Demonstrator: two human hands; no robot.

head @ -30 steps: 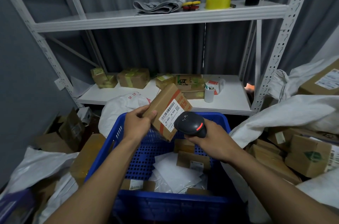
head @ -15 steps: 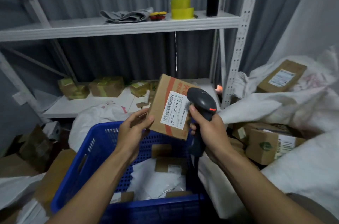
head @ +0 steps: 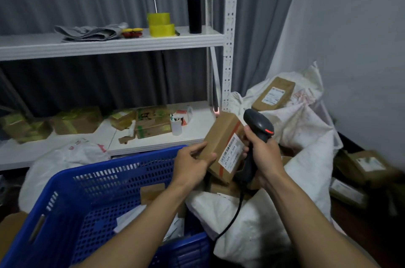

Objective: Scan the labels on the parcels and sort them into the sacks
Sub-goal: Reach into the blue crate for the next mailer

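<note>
The left hand (head: pixel 192 161) is gripping a small cardboard parcel (head: pixel 219 142) by its near left end, thumb lying along the upper face and fingers curling underneath. It is holding the parcel in the air just past the far right corner of the blue plastic crate (head: pixel 94 197). The parcel is tilting, its far end raised, and its white shipping label (head: pixel 231 154) is facing right, toward the other hand.

The right hand (head: pixel 263 153) is closing its fingers fully round the handle of a black barcode scanner (head: pixel 258 124), holding it upright just beside the parcel's labelled side. The scanner's head, bearing a red mark, is rising above the fist. Its black cable (head: pixel 230 219) is hanging down across a white sack (head: pixel 258 234) that is lying against the crate's right side; brown parcels are showing in the sack's mouth beneath the hands. Behind it, another white sack (head: pixel 304 127) is carrying a labelled carton (head: pixel 274 93) on its top.

Inside the crate, a brown box (head: pixel 151 193) and some white mailers are lying blurred on the bottom.

On the white rack, the lower shelf (head: pixel 157 141) is carrying taped cartons (head: pixel 76 119) along its back edge and a white cup (head: pixel 176 126) toward its right end. The upper shelf (head: pixel 109 45) is carrying a folded grey cloth (head: pixel 87 33), two stacked yellow tape rolls (head: pixel 158 24) and a tall black bottle (head: pixel 194 4) near its right end.
</note>
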